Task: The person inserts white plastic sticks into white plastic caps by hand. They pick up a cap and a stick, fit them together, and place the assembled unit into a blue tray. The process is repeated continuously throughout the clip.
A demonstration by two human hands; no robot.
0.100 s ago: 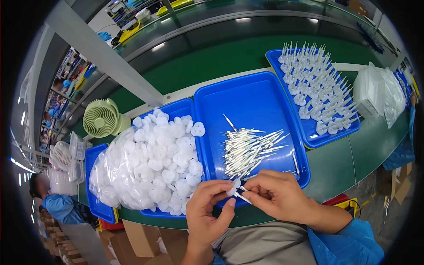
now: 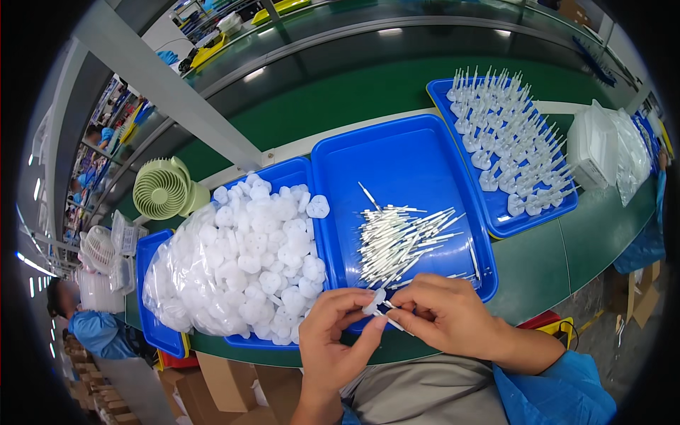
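My left hand pinches a translucent white scalloped disc between thumb and fingers, just over the near edge of the middle tray. Close beside it, my right hand grips thin white sticks, whose ends point at the disc. My fingers hide how far any stick goes into it. Beyond my hands, a pile of similar white sticks lies in the blue middle tray. To the left is a heap of matching discs, partly in a clear plastic bag.
At the far right, a blue tray holds many discs with upright sticks. White containers stand beside it. A green fan sits at the left near a slanted grey post. Another person is at the far left.
My left thumb has moved up and right, toward the sticks. The disc has tilted slightly between my fingers. My right hand has barely shifted.
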